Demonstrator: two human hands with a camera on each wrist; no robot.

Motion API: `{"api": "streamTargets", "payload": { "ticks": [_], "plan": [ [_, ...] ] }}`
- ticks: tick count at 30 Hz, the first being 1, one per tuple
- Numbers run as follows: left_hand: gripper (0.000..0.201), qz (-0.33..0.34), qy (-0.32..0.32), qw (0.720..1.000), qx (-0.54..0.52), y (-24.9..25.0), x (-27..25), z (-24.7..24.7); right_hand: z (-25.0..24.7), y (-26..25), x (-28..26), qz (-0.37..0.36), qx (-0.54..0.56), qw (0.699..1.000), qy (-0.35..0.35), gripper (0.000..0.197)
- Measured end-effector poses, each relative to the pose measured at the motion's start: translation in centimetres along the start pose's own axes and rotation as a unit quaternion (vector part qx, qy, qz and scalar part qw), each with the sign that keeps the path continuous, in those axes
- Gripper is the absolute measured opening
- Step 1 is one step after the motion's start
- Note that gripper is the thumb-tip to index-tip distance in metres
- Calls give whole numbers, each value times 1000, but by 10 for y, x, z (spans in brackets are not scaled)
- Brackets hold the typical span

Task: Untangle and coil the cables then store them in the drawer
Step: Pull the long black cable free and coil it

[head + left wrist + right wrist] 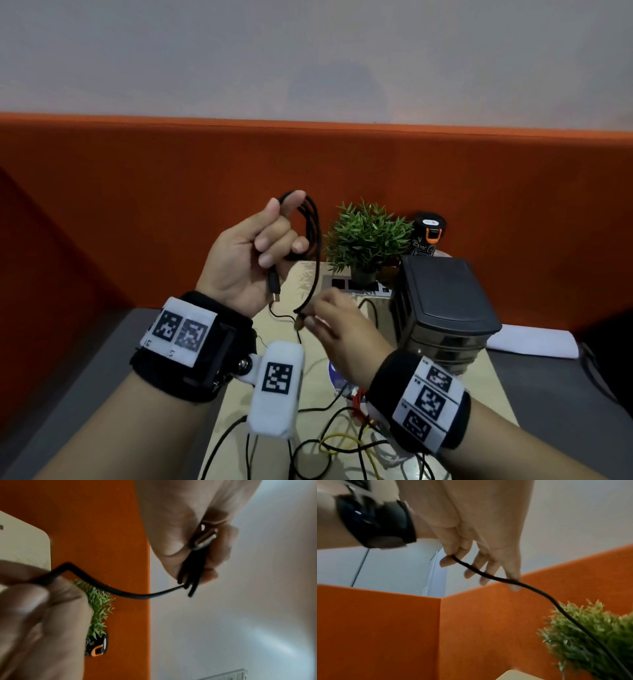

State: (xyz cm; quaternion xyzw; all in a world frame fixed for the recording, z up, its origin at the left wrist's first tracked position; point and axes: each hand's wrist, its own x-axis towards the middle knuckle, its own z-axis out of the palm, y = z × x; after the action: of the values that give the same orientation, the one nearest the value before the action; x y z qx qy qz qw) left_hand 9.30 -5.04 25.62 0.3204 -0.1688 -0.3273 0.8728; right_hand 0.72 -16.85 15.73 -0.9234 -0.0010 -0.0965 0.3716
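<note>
My left hand is raised above the table and grips several loops of a black cable. The cable's USB plug hangs below my palm. In the left wrist view the plug lies against the curled fingers of my left hand. My right hand, lower and to the right, pinches the cable's trailing end, seen up close in the right wrist view. A black drawer unit stands on the right of the table, its drawers closed.
A tangle of black, yellow and red cables lies on the beige table near me. Behind stand a small green plant, a power strip and a black-and-orange bottle. Orange partition walls enclose the desk.
</note>
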Motion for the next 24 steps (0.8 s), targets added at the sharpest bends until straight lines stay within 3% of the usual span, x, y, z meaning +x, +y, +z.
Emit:
{"api": "streamTargets", "payload": {
  "ticks": [3,8,10,13,17,22,24],
  "plan": [
    [31,45,42,997,-39,4,3,-10,1,-10,-11,11,67,995,-75,16],
    [24,93,41,991,-87,3,2,-25,-6,-24,-15,-30,8,996,-89,29],
    [19,111,62,991,-37,0,1,-27,-9,-27,-18,-46,-1,996,-80,26],
    [16,127,75,981,129,-4,0,-25,-19,-29,-18,-52,11,997,-63,19],
    [13,111,17,929,353,-5,-6,-25,-41,-28,-21,-60,87,994,10,15],
    [20,105,32,934,341,6,-13,-14,-55,-20,-26,-46,128,989,63,16],
    [26,115,40,917,381,12,-11,-13,-53,-16,-28,-43,135,989,51,17]
  ]
}}
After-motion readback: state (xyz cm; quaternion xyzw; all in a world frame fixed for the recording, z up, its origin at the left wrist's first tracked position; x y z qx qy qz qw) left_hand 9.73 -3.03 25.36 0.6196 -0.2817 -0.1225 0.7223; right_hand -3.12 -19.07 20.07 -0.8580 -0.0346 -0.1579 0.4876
